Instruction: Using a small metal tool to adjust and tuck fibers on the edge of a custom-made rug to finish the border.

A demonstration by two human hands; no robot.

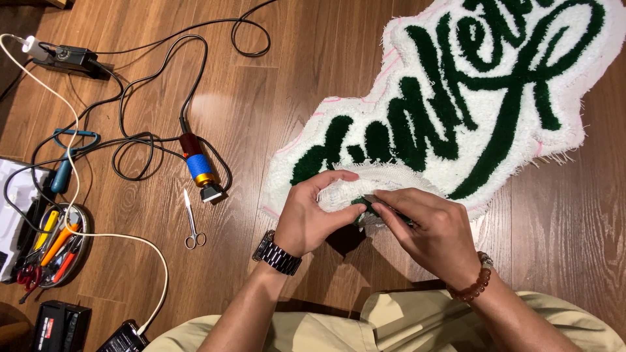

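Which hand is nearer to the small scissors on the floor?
Left. The left hand is just right of the small scissors, with bare floor between; the right hand is farther right, beyond it.

Two hands, the left and the right, are counted on one tufted rug, with one pair of scissors, one corded trimmer and one tool tray seen to their left.
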